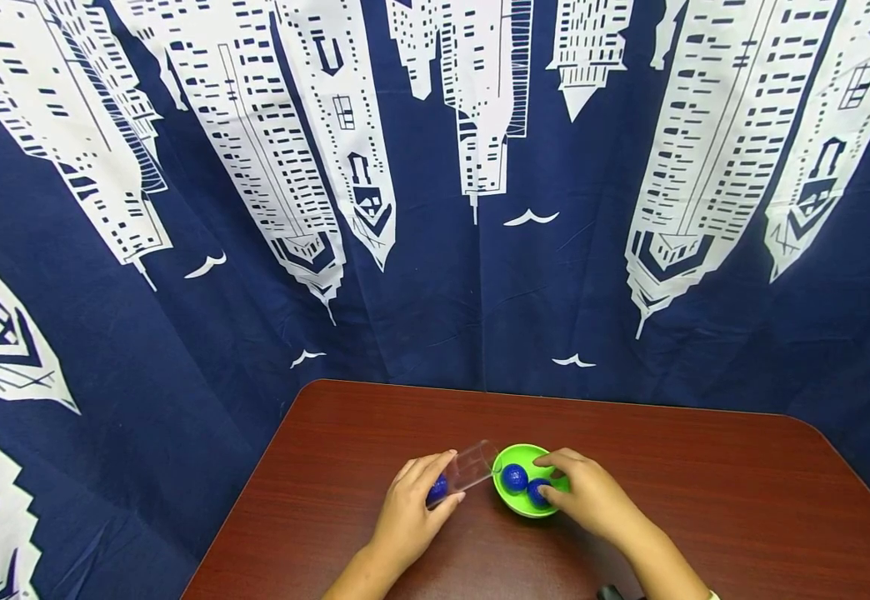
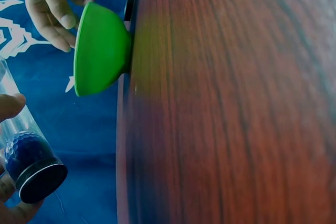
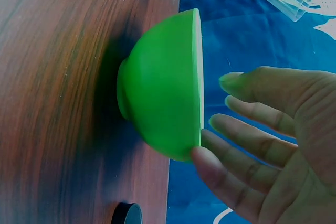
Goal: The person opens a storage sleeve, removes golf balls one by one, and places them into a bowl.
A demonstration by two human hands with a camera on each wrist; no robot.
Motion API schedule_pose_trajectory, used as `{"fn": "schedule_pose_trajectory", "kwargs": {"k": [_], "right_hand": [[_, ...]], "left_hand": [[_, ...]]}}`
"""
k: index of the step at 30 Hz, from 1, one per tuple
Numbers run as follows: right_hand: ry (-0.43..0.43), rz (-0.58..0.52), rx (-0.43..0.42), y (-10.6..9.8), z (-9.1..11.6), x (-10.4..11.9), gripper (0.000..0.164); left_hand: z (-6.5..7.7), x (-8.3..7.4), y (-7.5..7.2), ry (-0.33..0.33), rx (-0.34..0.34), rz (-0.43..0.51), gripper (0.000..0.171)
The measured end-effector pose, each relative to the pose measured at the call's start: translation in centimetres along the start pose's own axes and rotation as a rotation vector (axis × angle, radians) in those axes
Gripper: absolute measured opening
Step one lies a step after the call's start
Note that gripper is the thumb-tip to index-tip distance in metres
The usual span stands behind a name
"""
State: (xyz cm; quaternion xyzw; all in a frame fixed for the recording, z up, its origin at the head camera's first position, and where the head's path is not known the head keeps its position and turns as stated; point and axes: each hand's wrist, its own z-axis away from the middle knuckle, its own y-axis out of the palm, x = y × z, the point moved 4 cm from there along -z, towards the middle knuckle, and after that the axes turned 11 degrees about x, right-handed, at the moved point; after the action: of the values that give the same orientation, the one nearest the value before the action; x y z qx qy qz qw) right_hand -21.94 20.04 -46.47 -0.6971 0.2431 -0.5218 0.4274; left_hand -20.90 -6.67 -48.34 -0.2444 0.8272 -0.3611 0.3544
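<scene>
The left hand point(image 1: 405, 504) grips a tilted clear tube point(image 1: 472, 468), one blue ball point(image 1: 437, 492) at its black-capped end. The tube's other end points right, to the left rim of a green bowl point(image 1: 522, 453) on the table point(image 1: 667, 467). Two more blue balls point(image 1: 513, 477) lie in the bowl, three altogether. The right hand point(image 1: 588, 493) is open, fingers spread, over the bowl's right side.

Reddish-brown wood-grain table point(image 1: 375, 425); behind it, navy cloth point(image 1: 420, 325) printed with upside-down white buildings point(image 1: 720, 133), birds point(image 1: 531, 217).
</scene>
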Motion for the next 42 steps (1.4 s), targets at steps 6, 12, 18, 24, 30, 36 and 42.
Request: {"fn": "schedule_pose_trajectory", "kwargs": {"k": [6, 12, 18, 24, 30, 36, 42], "right_hand": [[-0.045, 0.024, -0.115, -0.2, 0.4, 0.2, 0.03], [-0.122, 0.007, -0.196, -0.4, 0.7, 0.4, 0.03], [-0.172, -0.043, -0.226, -0.3, 1.0, 0.9, 0.031], [-0.212, -0.04, -0.238, -0.1, 1.3, 1.4, 0.032], [-0.267, -0.061, -0.249, -0.2, 1.5, 1.8, 0.034], [-0.288, -0.088, -0.252, 0.0, 1.6, 2.1, 0.034], [-0.292, -0.116, -0.256, 0.1, 1.7, 2.3, 0.034]], "left_hand": [[-0.1, 0.1, -0.1, 0.001, -0.004, -0.007, 0.062], [-0.2, 0.1, -0.1, 0.019, -0.012, -0.035, 0.062], [-0.2, 0.0, 0.0, 0.027, -0.015, -0.062, 0.062], [-0.2, -0.3, 0.1, 0.046, -0.039, -0.073, 0.064], [-0.2, -0.7, -0.1, 0.074, -0.069, -0.076, 0.064], [-0.3, -1.1, -0.4, 0.074, -0.054, -0.079, 0.062], [-0.5, -1.4, -0.6, 0.122, -0.072, -0.143, 0.062]]}}
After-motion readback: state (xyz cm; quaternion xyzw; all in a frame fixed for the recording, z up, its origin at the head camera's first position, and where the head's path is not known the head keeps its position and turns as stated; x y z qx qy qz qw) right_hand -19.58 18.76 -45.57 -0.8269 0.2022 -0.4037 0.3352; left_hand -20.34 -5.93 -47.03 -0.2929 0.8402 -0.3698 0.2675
